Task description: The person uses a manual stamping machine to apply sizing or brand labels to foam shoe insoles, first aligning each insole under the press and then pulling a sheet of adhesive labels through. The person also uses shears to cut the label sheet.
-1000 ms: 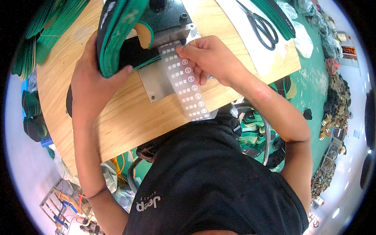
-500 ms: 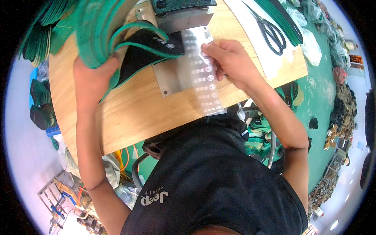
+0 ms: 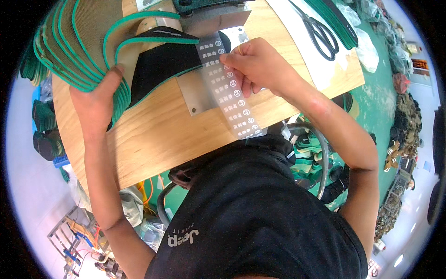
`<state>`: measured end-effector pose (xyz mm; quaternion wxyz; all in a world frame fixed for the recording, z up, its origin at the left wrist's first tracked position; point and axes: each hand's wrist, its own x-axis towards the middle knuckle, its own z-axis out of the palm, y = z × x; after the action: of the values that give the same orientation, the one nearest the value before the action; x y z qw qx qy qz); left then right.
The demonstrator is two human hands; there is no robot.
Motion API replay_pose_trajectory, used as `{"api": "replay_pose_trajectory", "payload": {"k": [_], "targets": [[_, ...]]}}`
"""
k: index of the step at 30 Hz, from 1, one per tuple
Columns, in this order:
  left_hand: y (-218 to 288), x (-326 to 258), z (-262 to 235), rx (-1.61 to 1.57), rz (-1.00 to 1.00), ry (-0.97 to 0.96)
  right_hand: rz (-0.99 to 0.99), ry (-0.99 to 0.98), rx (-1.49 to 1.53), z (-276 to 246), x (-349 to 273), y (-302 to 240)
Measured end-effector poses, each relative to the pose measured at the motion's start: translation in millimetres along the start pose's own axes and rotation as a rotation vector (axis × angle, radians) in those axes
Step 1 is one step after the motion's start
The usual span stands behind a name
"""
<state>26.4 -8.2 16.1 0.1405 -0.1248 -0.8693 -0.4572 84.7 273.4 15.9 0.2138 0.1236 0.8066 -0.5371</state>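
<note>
My left hand is closed around the lower end of a fanned stack of insoles with tan mesh faces and green edges. One black insole lies from beside that hand toward the press, its black face up. Between the thumb and fingers of my right hand is pinched a clear film strip with rows of small white print. The strip's upper part lies over the end of the black insole. Below it is a flat metal plate, and the dark press head stands just beyond.
Black-handled scissors lie on a white sheet at the table's right, beside more green-edged insoles. Clear plastic bags are past the right edge. More insoles hang near the left edge. A grey hose curves below the wooden table.
The left hand has shifted left and a little down, with the insole stack now spread out. The right hand has moved the film strip left, over the black insole's end.
</note>
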Motion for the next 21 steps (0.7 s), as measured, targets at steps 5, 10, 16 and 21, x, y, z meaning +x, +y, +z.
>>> {"api": "replay_pose_trajectory", "payload": {"k": [5,10,16,21], "targets": [[-2,-1,3,-0.023,0.012,0.004,0.001,0.011,-0.025,1,0,-2],[0,-1,5,0.0,0.021,0.012,0.003,0.007,-0.012,2,1,-2],[1,-4,6,0.081,-0.029,-0.001,0.037,-0.023,0.022,2,3,-3],[13,-8,13,0.036,-0.1,-0.054,0.041,-0.022,0.04,1,3,-1]]}}
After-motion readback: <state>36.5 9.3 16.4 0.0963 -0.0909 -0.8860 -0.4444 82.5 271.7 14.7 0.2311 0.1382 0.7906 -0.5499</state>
